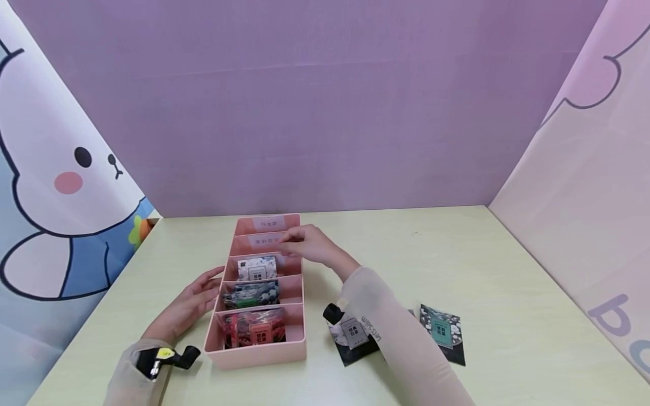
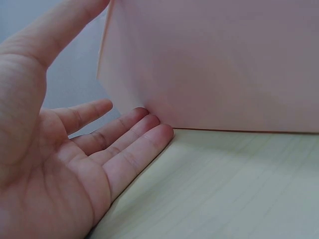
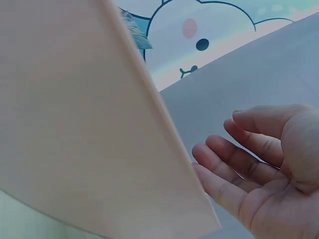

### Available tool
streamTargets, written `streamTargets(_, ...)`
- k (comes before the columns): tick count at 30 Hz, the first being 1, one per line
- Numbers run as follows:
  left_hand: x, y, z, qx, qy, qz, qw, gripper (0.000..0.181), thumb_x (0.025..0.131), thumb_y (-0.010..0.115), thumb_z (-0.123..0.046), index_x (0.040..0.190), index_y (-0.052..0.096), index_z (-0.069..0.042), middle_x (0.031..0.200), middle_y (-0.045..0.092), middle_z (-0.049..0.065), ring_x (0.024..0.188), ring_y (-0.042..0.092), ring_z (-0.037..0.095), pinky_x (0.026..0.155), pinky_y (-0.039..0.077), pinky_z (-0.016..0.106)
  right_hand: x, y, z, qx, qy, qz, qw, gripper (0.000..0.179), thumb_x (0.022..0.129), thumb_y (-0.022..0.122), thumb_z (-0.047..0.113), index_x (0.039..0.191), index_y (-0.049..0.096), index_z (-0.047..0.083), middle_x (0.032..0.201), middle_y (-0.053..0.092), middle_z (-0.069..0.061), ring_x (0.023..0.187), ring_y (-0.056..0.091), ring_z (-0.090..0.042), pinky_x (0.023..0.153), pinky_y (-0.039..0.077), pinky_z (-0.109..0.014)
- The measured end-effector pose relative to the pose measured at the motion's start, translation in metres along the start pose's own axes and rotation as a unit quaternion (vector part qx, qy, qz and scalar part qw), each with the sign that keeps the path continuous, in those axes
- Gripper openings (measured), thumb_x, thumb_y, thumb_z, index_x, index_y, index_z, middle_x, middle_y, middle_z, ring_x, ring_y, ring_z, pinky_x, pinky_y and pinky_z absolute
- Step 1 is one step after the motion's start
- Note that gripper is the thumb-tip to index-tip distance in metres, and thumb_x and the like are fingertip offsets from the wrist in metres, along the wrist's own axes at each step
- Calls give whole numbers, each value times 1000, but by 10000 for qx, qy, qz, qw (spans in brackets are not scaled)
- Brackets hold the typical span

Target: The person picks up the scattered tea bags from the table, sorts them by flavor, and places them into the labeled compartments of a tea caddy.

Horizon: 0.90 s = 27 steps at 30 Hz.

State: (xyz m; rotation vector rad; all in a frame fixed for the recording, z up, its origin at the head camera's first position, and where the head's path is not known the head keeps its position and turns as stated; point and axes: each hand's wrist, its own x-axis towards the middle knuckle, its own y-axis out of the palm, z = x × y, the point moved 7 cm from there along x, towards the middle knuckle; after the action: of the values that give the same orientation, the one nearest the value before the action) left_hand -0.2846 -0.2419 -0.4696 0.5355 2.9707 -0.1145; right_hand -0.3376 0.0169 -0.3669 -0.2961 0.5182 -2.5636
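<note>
A person's left hand (image 1: 188, 307), fingers extended, touches a pink divided box (image 1: 256, 356) left of the bench's (image 1: 406, 254) centre; the right hand (image 1: 312, 246), loosely bent, no item visible in its grip, reaches over its right rim. Packet sorting appears under way; next calls for pinching the grey-labelled packet (image 1: 351, 334) or green-labelled packet (image 1: 443, 332) toward the bench's near edge.

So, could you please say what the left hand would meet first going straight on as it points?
Likely the side wall of the pink box; depth is unclear, so the left hand may already touch it.
</note>
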Motion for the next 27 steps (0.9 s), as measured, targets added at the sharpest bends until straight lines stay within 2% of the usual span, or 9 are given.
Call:
streamTargets(5, 0, 0, 0, -43, 72, 39, 10000, 67, 106, 50, -20, 158, 12, -5, 155, 22, 30, 113, 56, -1, 96, 49, 22, -9, -11, -2, 254, -38, 53, 9997, 22, 98, 63, 11, 114, 68, -5, 110, 68, -22, 92, 70, -23, 82, 58, -31)
streamTargets(8, 0, 0, 0, -49, 113, 67, 9999, 66, 106, 50, -19, 158, 12, -4, 154, 23, 30, 114, 56, -1, 96, 49, 23, -15, -20, -7, 380, -19, -17, 9993, 23, 99, 62, 10, 114, 67, -6, 111, 66, -25, 93, 70, -23, 84, 58, -33)
streamTargets(15, 0, -1, 1, -34, 90, 25, 10000, 65, 105, 51, -19, 158, 15, -6, 152, 27, 28, 114, 56, 0, 95, 49, 22, -29, -34, -20, 683, 165, -134, 9974, 23, 99, 60, 8, 114, 65, -9, 107, 67, -23, 94, 68, -25, 85, 58, -39)
streamTargets(21, 0, 0, 1, -44, 112, 61, 9999, 65, 105, 51, -18, 158, 14, -5, 152, 27, 29, 114, 56, 1, 96, 49, 23, -42, -43, -30, 680, 323, -129, 9971, 21, 98, 62, 9, 112, 67, -5, 108, 66, -25, 93, 68, -25, 81, 59, -39)
streamTargets(27, 0, 0, 1, -68, 119, 53, 9999, 65, 105, 50, -18, 158, 14, -5, 151, 30, 26, 115, 57, 1, 96, 49, 23, -53, -48, -42, 671, 518, -132, 9963, 20, 98, 62, 10, 110, 67, -5, 100, 68, -19, 91, 68, -24, 79, 59, -39)
